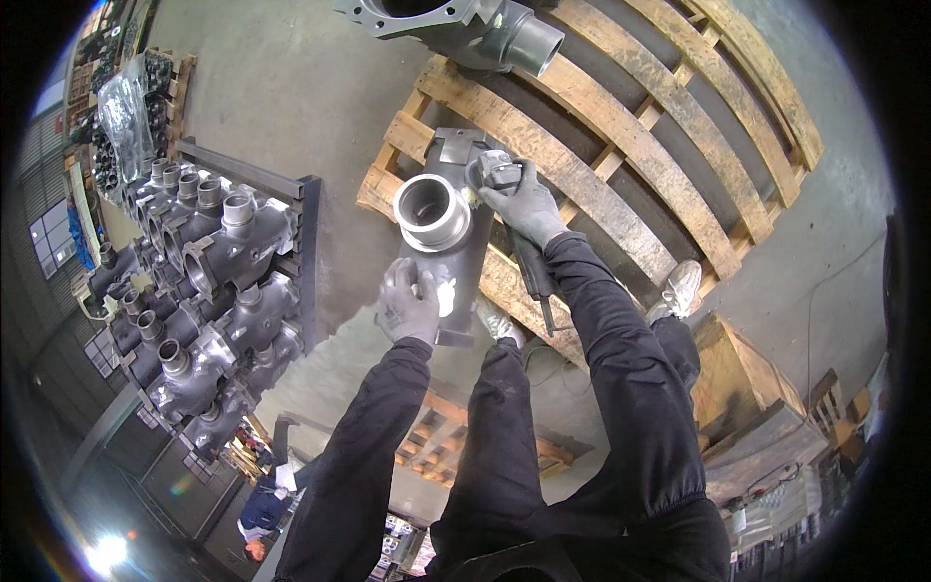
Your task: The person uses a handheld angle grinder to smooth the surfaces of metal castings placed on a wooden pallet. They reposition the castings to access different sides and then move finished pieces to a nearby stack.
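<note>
A dark grey metal casting (465, 262) lies before me, with a round, bright-rimmed pipe neck (430, 215) rising from it. My left hand (407, 303), in a grey glove, rests at the casting's near left edge below the neck. Its fingers are bent, with the thumb apart from them. In my gloved right hand (529, 206) is a hand-held grinder (531, 267), gripped near its head. The tool's dark body runs back under my right forearm. Its head is close against the casting, right of the neck; whether it touches cannot be made out.
A wooden pallet (621, 165) spreads to the right and beyond. Another flanged casting (485, 39) sits at the far edge. Several similar castings (223, 242) are stacked on a rack to the left. A wooden crate (747, 388) stands at right. Another person (262, 509) is at lower left.
</note>
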A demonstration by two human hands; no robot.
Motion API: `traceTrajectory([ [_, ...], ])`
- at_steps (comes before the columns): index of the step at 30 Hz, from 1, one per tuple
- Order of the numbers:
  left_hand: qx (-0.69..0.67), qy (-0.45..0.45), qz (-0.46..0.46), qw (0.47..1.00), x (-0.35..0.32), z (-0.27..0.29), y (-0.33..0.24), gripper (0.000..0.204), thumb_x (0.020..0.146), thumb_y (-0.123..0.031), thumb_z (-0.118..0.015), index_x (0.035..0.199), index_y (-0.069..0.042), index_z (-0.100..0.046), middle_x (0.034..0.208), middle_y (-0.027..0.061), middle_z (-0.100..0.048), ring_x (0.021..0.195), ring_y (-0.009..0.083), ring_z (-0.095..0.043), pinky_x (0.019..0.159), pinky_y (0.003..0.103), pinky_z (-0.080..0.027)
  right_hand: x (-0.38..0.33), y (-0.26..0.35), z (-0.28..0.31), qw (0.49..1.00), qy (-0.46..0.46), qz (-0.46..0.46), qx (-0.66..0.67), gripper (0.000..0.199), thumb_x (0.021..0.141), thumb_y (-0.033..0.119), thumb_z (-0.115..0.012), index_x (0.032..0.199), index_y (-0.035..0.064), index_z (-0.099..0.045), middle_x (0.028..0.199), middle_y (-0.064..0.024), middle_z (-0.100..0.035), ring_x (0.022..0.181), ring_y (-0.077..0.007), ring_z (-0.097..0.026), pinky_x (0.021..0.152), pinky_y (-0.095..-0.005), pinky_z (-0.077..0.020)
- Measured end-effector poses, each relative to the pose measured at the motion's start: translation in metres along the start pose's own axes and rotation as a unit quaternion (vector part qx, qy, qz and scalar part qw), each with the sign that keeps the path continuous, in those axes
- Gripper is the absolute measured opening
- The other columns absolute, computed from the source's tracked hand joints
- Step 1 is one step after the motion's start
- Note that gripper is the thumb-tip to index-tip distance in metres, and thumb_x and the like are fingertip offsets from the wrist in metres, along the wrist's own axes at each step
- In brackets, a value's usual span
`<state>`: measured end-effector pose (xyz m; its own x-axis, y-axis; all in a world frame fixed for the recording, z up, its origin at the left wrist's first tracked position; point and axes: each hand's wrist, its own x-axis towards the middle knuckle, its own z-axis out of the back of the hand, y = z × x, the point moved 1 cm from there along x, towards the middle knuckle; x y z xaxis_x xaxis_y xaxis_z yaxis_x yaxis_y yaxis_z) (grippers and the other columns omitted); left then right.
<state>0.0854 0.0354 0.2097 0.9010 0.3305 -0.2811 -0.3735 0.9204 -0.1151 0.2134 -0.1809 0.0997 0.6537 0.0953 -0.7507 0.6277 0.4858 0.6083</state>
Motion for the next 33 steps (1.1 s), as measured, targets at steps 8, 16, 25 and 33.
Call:
traceTrajectory([
  [8,0.006,-0.001,-0.008,1.0,0.0,-0.004,0.005,0.037,0.096,-0.028,-0.068,0.126,-0.006,-0.067,0.131,0.0108,-0.067,0.117,0.0301,-0.066,0.1,0.042,-0.054,0.002,-0.012,-0.004,0.998,-0.023,-0.053,0.036,0.106,0.086,0.061,-0.075,0.155,-0.0013,-0.025,0.126,-0.0312,-0.068,0.121,-0.0426,-0.068,0.106,-0.0431,-0.051],
  [16,0.013,0.004,-0.007,1.0,-0.001,-0.004,0.006,0.039,0.097,-0.03,-0.066,0.128,-0.007,-0.066,0.134,0.0116,-0.066,0.118,0.0313,-0.066,0.101,0.042,-0.053,-0.001,-0.016,-0.008,0.993,-0.021,-0.092,0.075,0.11,0.084,0.057,-0.077,0.154,-0.0052,-0.021,0.133,-0.0346,-0.064,0.127,-0.0452,-0.064,0.11,-0.0431,-0.0487],
  [25,0.003,0.003,-0.006,1.0,-0.002,-0.005,0.005,0.038,0.097,-0.029,-0.066,0.127,-0.007,-0.066,0.133,0.012,-0.066,0.117,0.0312,-0.066,0.1,0.042,-0.053,-0.002,-0.025,-0.023,0.988,-0.051,-0.082,0.122,0.104,0.085,0.058,-0.078,0.153,-0.0007,-0.026,0.135,-0.0336,-0.063,0.128,-0.045,-0.063,0.109,-0.0448,-0.0493],
  [33,0.014,0.0,-0.018,1.0,0.0,-0.004,0.005,0.038,0.098,-0.028,-0.066,0.126,-0.004,-0.067,0.13,0.012,-0.066,0.116,0.0297,-0.067,0.1,0.041,-0.053,-0.013,-0.043,-0.032,0.982,-0.065,-0.101,0.146,0.105,0.087,0.061,-0.075,0.155,0.0024,-0.019,0.135,-0.0332,-0.063,0.128,-0.0454,-0.063,0.11,-0.0442,-0.0481],
])
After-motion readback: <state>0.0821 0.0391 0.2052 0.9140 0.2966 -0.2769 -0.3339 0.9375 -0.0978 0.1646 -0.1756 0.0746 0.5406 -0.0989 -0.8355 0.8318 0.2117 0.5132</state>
